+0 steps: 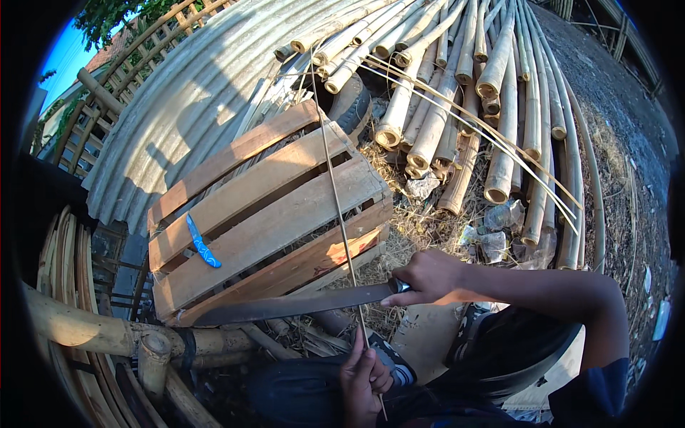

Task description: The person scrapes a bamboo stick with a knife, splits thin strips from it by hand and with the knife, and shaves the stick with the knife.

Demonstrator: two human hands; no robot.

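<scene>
My right hand [431,279], at the middle right, is closed around the dark handle of a machete [285,307]. Its long blade points left and lies across a thin bamboo strip [334,187], its tip near the corner of a wooden crate [267,203]. Below the blade, my left hand [365,376] pinches the strip close to its lower end. From there the strip runs up past the blade and over the crate's right part. On the crate's slats lies a curved blue object with a white pattern [203,244], possibly a knife handle.
Many cut bamboo poles [432,128] are stacked ahead, with thin split strips [492,139] across them and a tire [351,107] beside them. Corrugated sheeting [178,114] leans at far left. A bamboo rail [85,324] stands near left; plastic bags [494,245] litter the ground.
</scene>
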